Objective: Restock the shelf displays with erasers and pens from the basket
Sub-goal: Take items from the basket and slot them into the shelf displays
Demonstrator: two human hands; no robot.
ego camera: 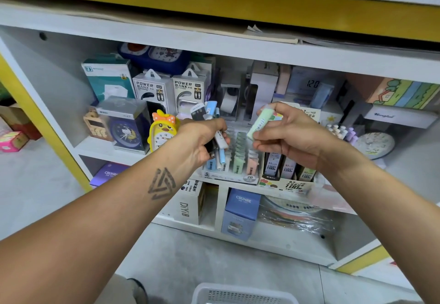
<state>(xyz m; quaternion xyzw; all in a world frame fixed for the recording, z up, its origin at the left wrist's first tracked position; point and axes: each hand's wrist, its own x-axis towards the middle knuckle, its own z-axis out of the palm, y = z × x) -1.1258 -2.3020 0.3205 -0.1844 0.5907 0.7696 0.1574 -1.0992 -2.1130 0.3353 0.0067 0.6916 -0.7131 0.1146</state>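
- Step in hand, as we judge it — sorting stock for the display tray (229, 177) at centre frame.
- Our left hand (200, 140) clasps a bundle of erasers (215, 134), blue, white and black, just left of centre.
- Our right hand (289, 132) pinches one green eraser (260, 123) — pale, sleeved, tilted — above the tray.
- Next move: we lower it into the green column.
- The basket (242, 294) sits at the bottom edge.

Both forearms bare, no sleeves. Left forearm (133, 199) has dark triangle tattoo (162, 183), nested outlines. No rings, watch.
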